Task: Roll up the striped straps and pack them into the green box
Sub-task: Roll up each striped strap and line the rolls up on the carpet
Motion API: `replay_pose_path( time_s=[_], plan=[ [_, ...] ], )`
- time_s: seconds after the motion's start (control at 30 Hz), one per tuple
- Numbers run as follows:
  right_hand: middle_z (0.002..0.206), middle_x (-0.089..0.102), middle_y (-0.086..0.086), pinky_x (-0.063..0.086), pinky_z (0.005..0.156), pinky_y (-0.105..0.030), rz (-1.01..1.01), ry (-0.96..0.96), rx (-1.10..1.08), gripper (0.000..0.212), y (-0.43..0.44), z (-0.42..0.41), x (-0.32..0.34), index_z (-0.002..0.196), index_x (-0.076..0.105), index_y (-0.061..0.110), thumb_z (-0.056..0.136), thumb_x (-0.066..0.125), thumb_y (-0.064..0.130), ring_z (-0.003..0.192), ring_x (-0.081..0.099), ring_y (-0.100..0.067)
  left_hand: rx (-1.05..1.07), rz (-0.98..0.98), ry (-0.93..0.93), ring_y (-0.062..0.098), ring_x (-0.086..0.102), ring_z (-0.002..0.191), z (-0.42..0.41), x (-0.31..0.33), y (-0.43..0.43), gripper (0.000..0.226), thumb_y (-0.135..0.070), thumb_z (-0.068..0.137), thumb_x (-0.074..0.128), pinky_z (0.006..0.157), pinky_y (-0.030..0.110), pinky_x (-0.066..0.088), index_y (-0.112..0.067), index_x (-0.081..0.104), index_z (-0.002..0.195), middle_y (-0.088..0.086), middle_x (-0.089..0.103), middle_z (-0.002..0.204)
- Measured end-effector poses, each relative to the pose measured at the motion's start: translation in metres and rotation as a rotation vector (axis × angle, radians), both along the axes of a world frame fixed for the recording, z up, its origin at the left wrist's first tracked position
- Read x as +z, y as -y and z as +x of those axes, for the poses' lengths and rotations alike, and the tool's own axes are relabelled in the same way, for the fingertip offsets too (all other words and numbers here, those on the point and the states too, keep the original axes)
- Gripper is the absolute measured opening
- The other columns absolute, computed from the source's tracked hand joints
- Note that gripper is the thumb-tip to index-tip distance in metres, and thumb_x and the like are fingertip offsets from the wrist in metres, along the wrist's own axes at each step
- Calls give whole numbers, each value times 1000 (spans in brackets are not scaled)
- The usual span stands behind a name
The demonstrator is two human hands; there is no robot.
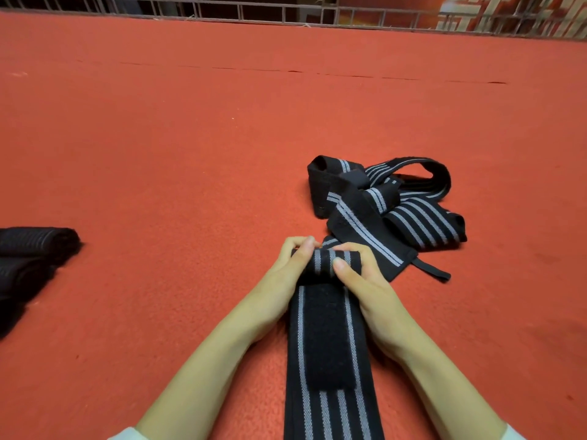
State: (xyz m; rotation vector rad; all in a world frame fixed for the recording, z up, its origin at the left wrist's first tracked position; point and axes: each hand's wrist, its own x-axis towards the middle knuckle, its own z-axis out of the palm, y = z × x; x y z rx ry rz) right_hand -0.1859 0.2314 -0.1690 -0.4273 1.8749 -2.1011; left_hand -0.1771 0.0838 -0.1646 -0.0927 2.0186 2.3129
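Both hands work at about 6 o'clock from the middle of the red, felt-covered table, with the forearms reaching in from the bottom edge. Between them lies a black striped strap with grey lines, running flat from the lower edge of the view up to the hands. Its far end is turned over into a short roll that lies crosswise. The left hand grips the roll's 9 o'clock end, fingers curled over the top and thumb laid along the near side. The right hand grips the 3 o'clock end in the same way, with its thumb pressed on the striped face of the roll. Just below the roll, a plain dark patch covers the middle of the flat strap, leaving one grey line bare on each side. At about 1 o'clock from the hands, and close to them, a loose pile of straps lies tangled in loops and folds; one flat end of it reaches almost to the right hand's fingers and carries a thin tab pointing toward 4 o'clock. Well apart at 9 o'clock, by the left edge, lie dark bundles, too blurred to tell more about them. A metal railing runs along the table's far side at 12 o'clock.
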Motion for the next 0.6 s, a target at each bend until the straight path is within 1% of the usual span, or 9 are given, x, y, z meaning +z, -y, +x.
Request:
replay_pose_path(
  time_s=[0.1, 0.17, 0.2, 0.27, 0.37, 0.43, 0.5, 0.57, 0.6],
  plan=[
    [120, 59, -19, 47, 99, -46, -15, -20, -3, 33, 0, 0, 1, 113, 53, 28, 83, 63, 35, 108, 60, -28, -105, 58, 75, 5, 68, 77, 5, 5, 6, 25, -41, 91, 53, 73, 26, 55, -22, 56, 106, -9, 71, 81],
    [118, 61, -17, 50, 96, -43, -13, -23, -9, 39, -1, -1, 0, 115, 53, 28, 79, 67, 35, 105, 61, -23, -131, 40, 48, 11, 67, 79, 7, 9, 8, 35, -43, 84, 57, 75, 30, 54, -17, 56, 108, 0, 69, 88],
    [116, 63, -13, 52, 92, -37, -12, -23, -24, 43, -2, -2, -1, 118, 52, 28, 78, 68, 34, 104, 63, -19, -110, 41, 11, 15, 65, 86, 7, 9, 9, 38, -42, 81, 59, 82, 33, 52, -16, 56, 108, 4, 68, 94],
    [111, 66, 0, 53, 83, -25, -34, 8, -59, 53, -1, -4, 2, 124, 48, 28, 75, 67, 30, 101, 66, -9, -70, 14, -36, 24, 63, 105, 7, 7, 13, 36, -40, 86, 63, 99, 41, 46, -17, 56, 112, 12, 66, 109],
    [124, 60, 5, 49, 89, -24, -7, 46, -74, 61, 0, -5, 4, 132, 43, 32, 74, 63, 38, 109, 63, -4, -99, -26, -47, 30, 57, 120, 9, 4, 12, 36, -42, 87, 57, 108, 48, 40, -27, 52, 119, 13, 63, 123],
    [125, 60, 7, 47, 93, -24, 5, 54, -78, 59, 1, -2, 4, 132, 42, 33, 77, 58, 50, 112, 61, -3, -139, -28, -60, 25, 57, 121, 9, 2, 9, 38, -41, 88, 55, 108, 45, 41, -33, 46, 123, 10, 61, 126],
    [120, 60, 9, 48, 91, -22, 7, 58, -85, 56, 3, 0, 5, 130, 42, 31, 84, 54, 61, 108, 61, 1, -168, -57, -107, 13, 59, 116, 11, 1, 7, 36, -35, 94, 56, 104, 33, 45, -35, 40, 127, 5, 60, 126],
    [115, 64, 4, 50, 89, -22, 10, 62, -88, 52, 3, 0, 6, 125, 45, 26, 84, 55, 57, 104, 64, 0, -178, -86, -176, 5, 60, 109, 13, 3, 6, 38, -22, 98, 53, 97, 24, 47, -32, 37, 131, 0, 61, 122],
    [115, 66, -1, 51, 91, -27, 1, 66, -92, 50, 2, -1, 6, 123, 46, 23, 85, 62, 50, 106, 65, -7, -178, -80, -210, 4, 60, 107, 14, 4, 7, 41, -15, 97, 52, 93, 22, 47, -30, 37, 133, -2, 61, 118]
  ],
)
